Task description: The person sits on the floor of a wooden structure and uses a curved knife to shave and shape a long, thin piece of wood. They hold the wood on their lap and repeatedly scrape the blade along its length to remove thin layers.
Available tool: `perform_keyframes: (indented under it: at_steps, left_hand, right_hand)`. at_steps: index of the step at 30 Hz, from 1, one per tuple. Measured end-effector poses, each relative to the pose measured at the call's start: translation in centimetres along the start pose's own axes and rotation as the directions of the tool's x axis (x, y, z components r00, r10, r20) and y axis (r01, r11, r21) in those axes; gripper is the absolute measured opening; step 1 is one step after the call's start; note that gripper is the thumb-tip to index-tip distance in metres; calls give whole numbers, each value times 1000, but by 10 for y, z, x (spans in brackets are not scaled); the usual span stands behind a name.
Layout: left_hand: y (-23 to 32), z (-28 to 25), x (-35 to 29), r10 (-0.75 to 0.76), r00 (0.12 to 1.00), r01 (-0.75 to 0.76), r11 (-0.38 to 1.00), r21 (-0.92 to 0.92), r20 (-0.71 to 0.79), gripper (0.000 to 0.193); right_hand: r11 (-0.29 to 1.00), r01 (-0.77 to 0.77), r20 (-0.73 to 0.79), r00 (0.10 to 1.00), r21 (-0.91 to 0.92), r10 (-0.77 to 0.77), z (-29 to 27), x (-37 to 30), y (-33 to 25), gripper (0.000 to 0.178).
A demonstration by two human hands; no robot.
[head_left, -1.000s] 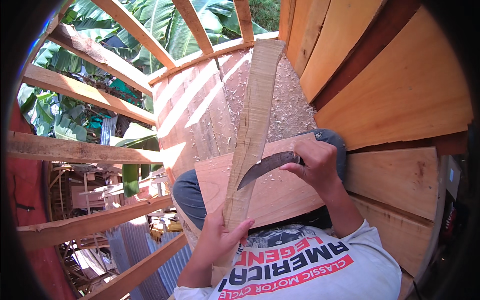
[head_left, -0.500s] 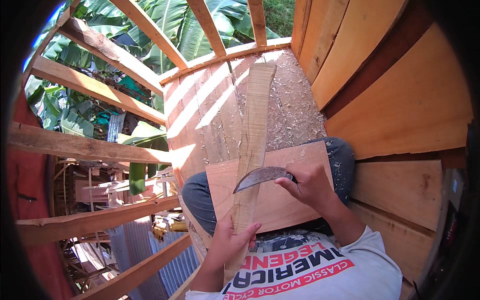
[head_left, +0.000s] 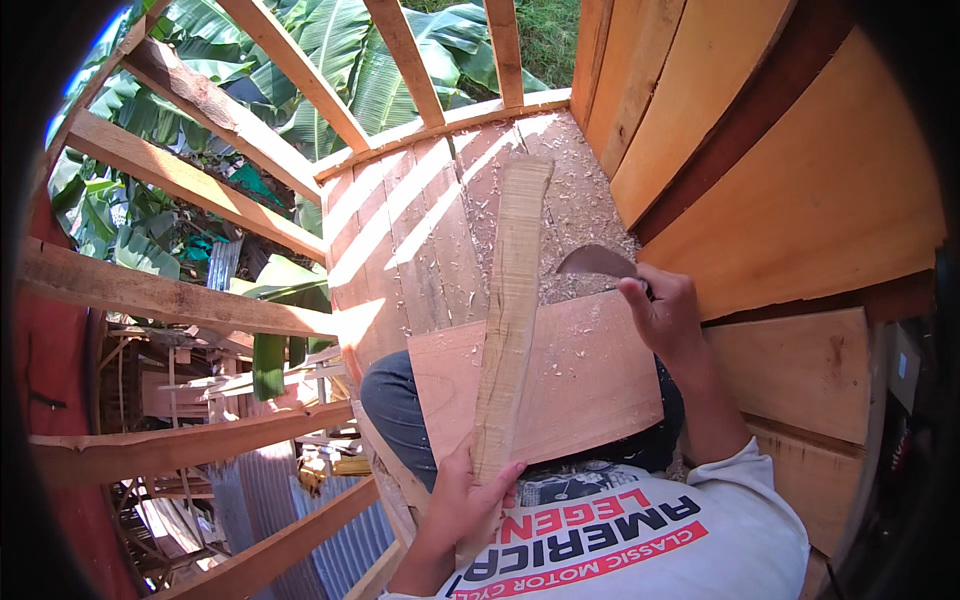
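Note:
My left hand grips the near end of a long narrow wooden plank that stands on edge and runs away from me across my lap. A wide flat board lies across my knees under it. My right hand is shut on the handle of a curved dark blade, held to the right of the plank and apart from it, above the shavings.
Wood shavings cover the plank floor ahead. A wall of orange boards stands close on the right. An open timber frame on the left drops to lower ground with banana leaves beyond.
My right hand has drawn the blade off the plank and swung it out to the right. The plank has tilted a little; my left hand keeps its hold.

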State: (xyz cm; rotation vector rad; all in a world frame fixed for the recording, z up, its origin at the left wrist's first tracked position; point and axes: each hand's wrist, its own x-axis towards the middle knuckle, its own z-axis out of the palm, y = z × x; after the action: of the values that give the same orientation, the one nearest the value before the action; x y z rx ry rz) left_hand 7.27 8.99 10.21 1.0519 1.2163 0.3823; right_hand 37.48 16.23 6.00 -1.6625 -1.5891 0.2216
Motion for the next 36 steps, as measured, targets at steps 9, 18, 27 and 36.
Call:
perform_keyframes:
  at_steps: [9, 18, 27, 36]
  left_hand:
    - [8, 4, 2, 50, 997, -54, 997, 62, 59, 41]
    - [3, 9, 2, 72, 995, -77, 994, 79, 65, 41]
    - [7, 0, 7, 78, 989, -85, 995, 57, 125, 46]
    - [11, -7, 9, 15, 983, -32, 995, 93, 181, 42]
  right_hand:
    - [996, -40, 12, 999, -78, 41, 11, 4, 6, 54]
    - [975, 204, 46, 978, -82, -201, 9, -11, -14, 53]
    - [987, 149, 87, 986, -63, -143, 8, 1, 1, 55]
    - [983, 169, 8, 986, -68, -169, 5, 3, -3, 51]
